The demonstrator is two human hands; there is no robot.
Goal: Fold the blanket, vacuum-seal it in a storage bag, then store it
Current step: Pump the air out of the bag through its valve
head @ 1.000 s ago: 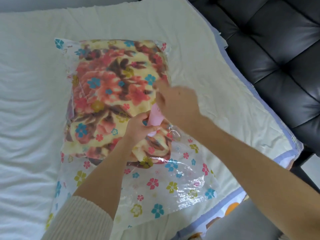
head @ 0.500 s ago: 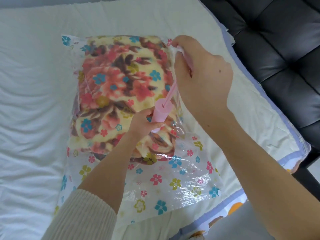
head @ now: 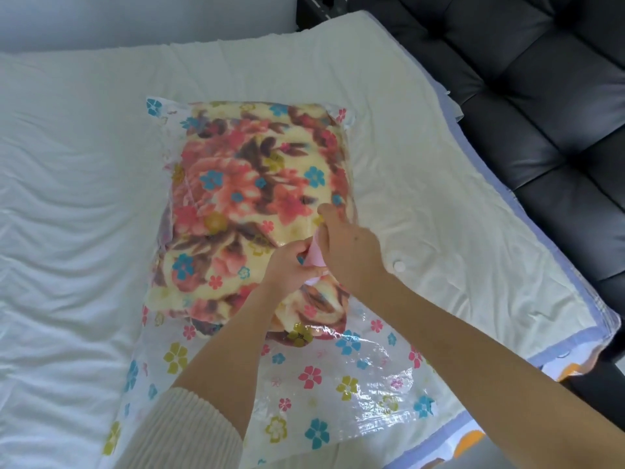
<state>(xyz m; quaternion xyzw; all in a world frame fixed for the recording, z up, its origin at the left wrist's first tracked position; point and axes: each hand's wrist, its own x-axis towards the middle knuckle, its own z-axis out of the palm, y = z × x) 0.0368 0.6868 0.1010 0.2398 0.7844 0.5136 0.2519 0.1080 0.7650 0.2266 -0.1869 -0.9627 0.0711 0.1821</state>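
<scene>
A folded floral blanket (head: 250, 184) lies inside a clear storage bag (head: 338, 394) printed with small flowers, flat on the bed. A pink hand pump (head: 315, 255) stands on the bag near the blanket's right side. My left hand (head: 287, 269) grips the pump's barrel low down. My right hand (head: 351, 248) wraps over the pump's top, pressed down close to the left hand. The pump's handle and the bag's valve are hidden under the hands.
The bed carries a white sheet (head: 67, 231) and a cream cover (head: 439, 214) with a blue edge. A small white cap (head: 399, 265) lies on the cover right of my hands. A black tufted sofa (head: 541, 113) runs along the right.
My right hand, raised with the pump rod pulled out half a second ago, has come back down onto the pump. The left hand stayed on the barrel.
</scene>
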